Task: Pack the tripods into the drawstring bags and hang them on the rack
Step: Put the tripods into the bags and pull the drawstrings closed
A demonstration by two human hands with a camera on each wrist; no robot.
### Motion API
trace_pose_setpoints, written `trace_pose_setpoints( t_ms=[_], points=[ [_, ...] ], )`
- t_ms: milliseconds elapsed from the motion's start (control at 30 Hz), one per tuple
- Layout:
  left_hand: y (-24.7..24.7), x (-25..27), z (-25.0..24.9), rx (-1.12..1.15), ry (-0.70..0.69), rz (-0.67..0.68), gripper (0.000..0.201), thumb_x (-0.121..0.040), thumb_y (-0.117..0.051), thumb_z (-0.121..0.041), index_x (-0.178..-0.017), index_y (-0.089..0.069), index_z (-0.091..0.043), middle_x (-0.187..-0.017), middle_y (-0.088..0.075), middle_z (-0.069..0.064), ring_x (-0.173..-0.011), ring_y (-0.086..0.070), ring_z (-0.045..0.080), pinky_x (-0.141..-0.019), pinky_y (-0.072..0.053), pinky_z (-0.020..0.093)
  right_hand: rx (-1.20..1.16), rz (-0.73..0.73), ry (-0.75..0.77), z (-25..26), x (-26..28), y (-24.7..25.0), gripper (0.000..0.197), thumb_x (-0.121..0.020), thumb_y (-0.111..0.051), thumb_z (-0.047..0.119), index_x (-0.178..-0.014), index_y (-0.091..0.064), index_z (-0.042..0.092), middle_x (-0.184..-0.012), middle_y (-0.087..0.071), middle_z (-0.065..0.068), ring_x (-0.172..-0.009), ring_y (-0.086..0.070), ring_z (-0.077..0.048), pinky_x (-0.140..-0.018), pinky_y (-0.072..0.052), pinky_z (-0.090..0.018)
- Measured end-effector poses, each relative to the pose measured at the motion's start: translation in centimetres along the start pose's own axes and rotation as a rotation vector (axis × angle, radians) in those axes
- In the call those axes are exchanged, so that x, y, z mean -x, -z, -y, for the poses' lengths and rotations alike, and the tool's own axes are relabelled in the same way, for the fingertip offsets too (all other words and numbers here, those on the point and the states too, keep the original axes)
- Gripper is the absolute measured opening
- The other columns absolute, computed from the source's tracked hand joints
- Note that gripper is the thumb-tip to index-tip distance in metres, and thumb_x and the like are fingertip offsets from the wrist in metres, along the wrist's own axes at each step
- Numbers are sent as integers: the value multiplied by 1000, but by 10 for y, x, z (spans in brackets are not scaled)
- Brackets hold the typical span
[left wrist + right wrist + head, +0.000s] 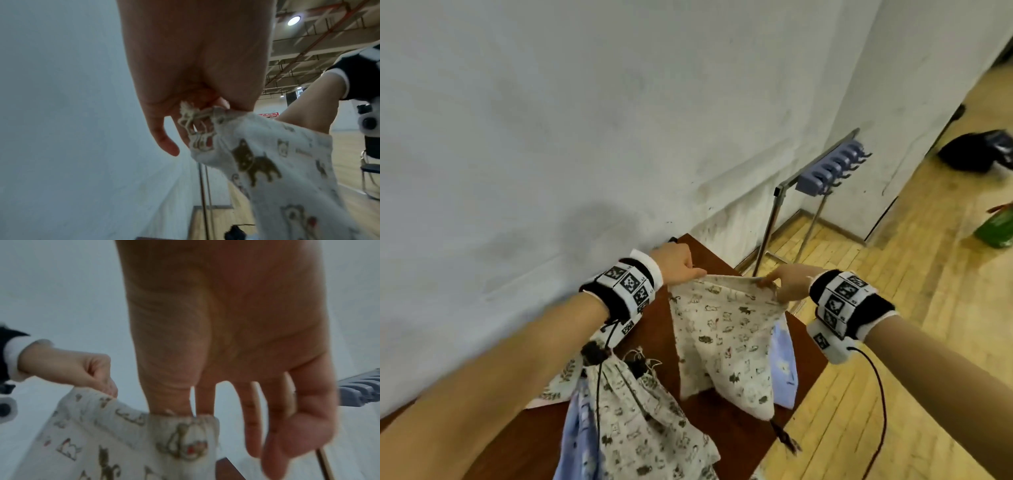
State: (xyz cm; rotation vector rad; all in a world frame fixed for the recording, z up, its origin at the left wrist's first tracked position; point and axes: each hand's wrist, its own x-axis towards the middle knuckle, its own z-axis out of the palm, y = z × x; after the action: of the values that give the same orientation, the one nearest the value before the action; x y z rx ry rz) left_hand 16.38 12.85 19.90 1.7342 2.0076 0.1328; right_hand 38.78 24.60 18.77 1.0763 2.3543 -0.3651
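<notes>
Hands: two, left hand and right hand, both pinching the top edge of one bag
Cat-print bags: two, held bag and lying bag
Blue bags: two, one and another
Leaf-print bags: one
Tables: one
Racks: one

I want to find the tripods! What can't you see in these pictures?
- Tripods: none shows in any view; the cat-print bag hides whatever is inside it.
- Rack: its feet are hidden behind the table and the right hand in the head view.
- Left hand: its fingertips are hidden by the bag's cord in the left wrist view.
- Right wrist view: blurred.
</notes>
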Motion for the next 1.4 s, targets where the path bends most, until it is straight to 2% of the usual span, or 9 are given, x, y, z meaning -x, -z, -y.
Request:
trace_pose_setpoints(
  t_ms=[100,167,367,567,933,1033,1133,1300,1400],
  points=[
    [30,15,20,-133,37,-57,54,-88,-60,-46,-47,-51,-12,-44,-43,-1,-38,-35,17,-48,-37,26,-68,-148,85,25,6,23,59,-83,-54,9,-141,-48,21,-119,-61,-4,-98,-58,-18,-80,-51,-28],
    [54,27,27,-274,39,-135,40,-85,-62,-48,-78,-75,-11,-72,-71,4,-57,-60,20,-63,-50,28,-85,-310,110,43,9,40,57,-85,-53,9,-141,-46,14,-127,-55,-10,-110,-56,-26,-88,-50,-33],
    [79,53,43,-462,126,-324,60,-84,-61,-50,-139,-47,-29,-125,-63,4,-111,-60,25,-88,-45,33,-205,-577,140,76,6,59,78,-81,-56,9,-151,-21,14,-151,-29,-7,-122,-51,-30,-91,-51,-40],
    [-6,57,67,-370,175,-293,54,-85,-58,-30,-137,-44,-32,-106,-62,10,-96,-61,30,-82,-51,36,-118,-471,113,91,-27,-12,79,-84,-55,15,-150,-14,15,-142,-38,-10,-100,-60,-33,-62,-47,-34],
    [-104,-4,117,-226,391,71,68,-70,-75,-27,-131,-44,-25,-124,-40,7,-111,-47,28,-65,-43,36,-188,87,199,79,-144,-102,65,-86,-62,27,-146,-37,23,-136,-43,-8,-121,-49,-26,-97,-44,-33],
    [-109,-20,119,-99,415,143,51,-83,-64,-16,-132,-49,-15,-133,-45,11,-119,-48,29,-84,-46,34,-332,195,227,75,-177,-104,27,-88,-65,33,-111,-69,18,-109,-64,-1,-101,-62,-18,-82,-48,-26],
    [-114,-41,129,60,424,179,48,-92,-48,-8,-140,-43,-12,-142,-46,11,-129,-45,28,-104,-38,31,-642,-62,124,67,-217,-89,30,-92,-59,40,-69,-61,20,-70,-59,-2,-62,-56,-16,-60,-42,-26],
    [-112,-64,131,332,385,77,52,-86,-44,5,-133,-54,-17,-141,-50,4,-132,-44,20,-102,-30,19,-352,-70,59,56,-293,-66,47,-86,-63,24,-129,-45,15,-122,-55,-12,-111,-55,-30,-90,-47,-36],
    [-115,-75,138,505,421,14,46,-83,-40,9,-116,-65,-14,-125,-59,1,-113,-56,18,-93,-39,19,-211,-6,30,56,-331,-70,51,-87,-61,33,-132,-43,16,-127,-55,-10,-116,-53,-30,-99,-42,-42]
  ],
)
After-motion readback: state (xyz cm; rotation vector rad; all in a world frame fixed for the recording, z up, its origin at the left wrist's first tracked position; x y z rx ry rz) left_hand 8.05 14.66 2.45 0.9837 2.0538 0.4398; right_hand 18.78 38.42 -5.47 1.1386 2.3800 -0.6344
